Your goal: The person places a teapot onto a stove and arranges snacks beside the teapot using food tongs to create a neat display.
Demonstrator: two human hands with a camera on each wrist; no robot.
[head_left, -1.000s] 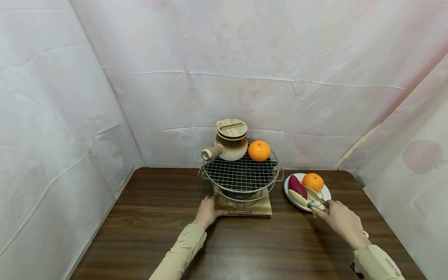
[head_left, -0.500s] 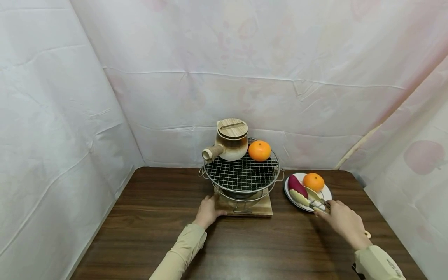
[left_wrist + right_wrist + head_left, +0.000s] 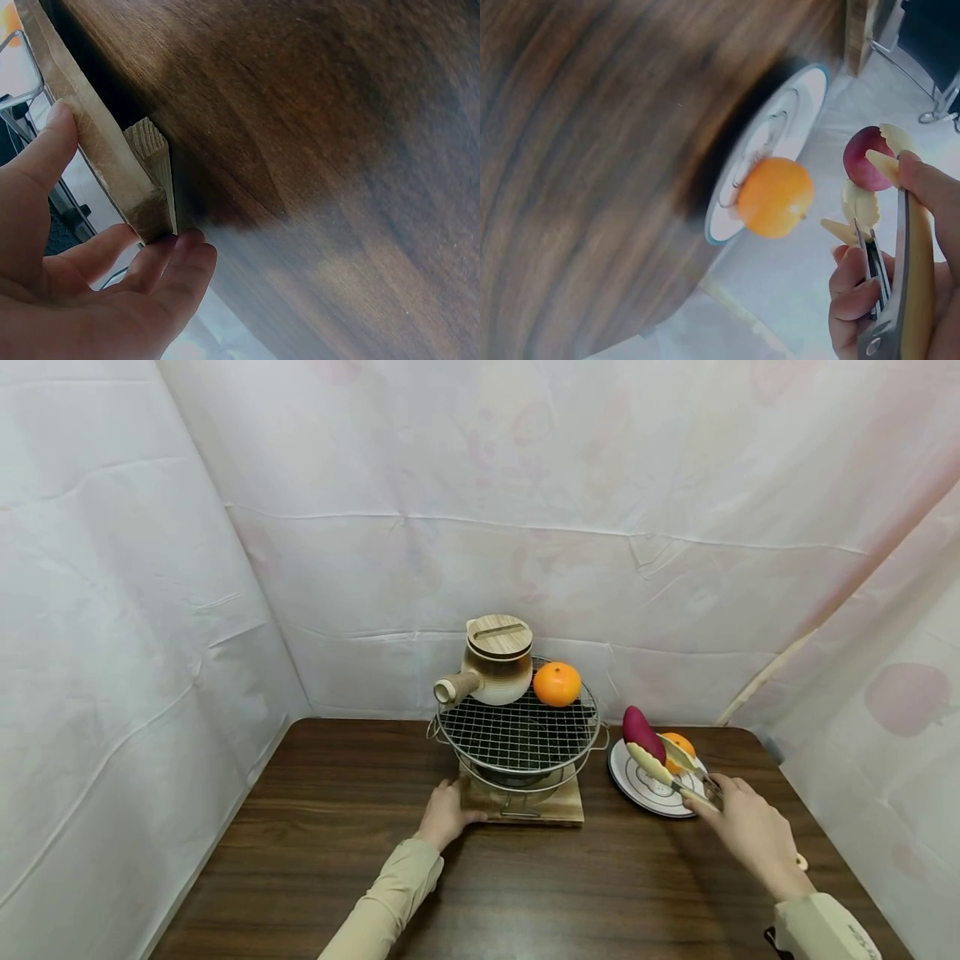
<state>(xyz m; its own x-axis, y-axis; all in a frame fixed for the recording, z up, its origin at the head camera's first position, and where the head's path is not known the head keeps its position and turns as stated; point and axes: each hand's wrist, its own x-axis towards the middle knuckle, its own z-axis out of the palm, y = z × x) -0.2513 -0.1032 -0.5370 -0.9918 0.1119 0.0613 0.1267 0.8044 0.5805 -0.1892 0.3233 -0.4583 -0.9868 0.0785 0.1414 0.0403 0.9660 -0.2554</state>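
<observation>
My right hand point(image 3: 752, 831) grips a pair of tongs point(image 3: 684, 791) with cream tips. Pinched between those tips is a purple sweet potato point(image 3: 642, 733), lifted above the white plate point(image 3: 637, 785). An orange persimmon-like fruit point(image 3: 775, 196) stays on that plate, partly behind the tongs in the head view. My left hand point(image 3: 444, 816) holds the near left corner of a wooden board point(image 3: 558, 810), thumb on its front edge and fingers around the side, as the left wrist view point(image 3: 97, 142) shows. On the board stands a round grill with a wire mesh point(image 3: 517, 735).
A clay teapot point(image 3: 501, 677) with a wooden lid and side handle sits on the grill's left rear. Beside it lies another orange fruit point(image 3: 557, 684). Wire handles stick out from the grill. The brown table point(image 3: 315, 827) meets white curtains point(image 3: 360, 568) at the back and sides.
The sweet potato has come up off the plate in the tongs, and my right hand has shifted slightly right. My left hand stays at the board's corner.
</observation>
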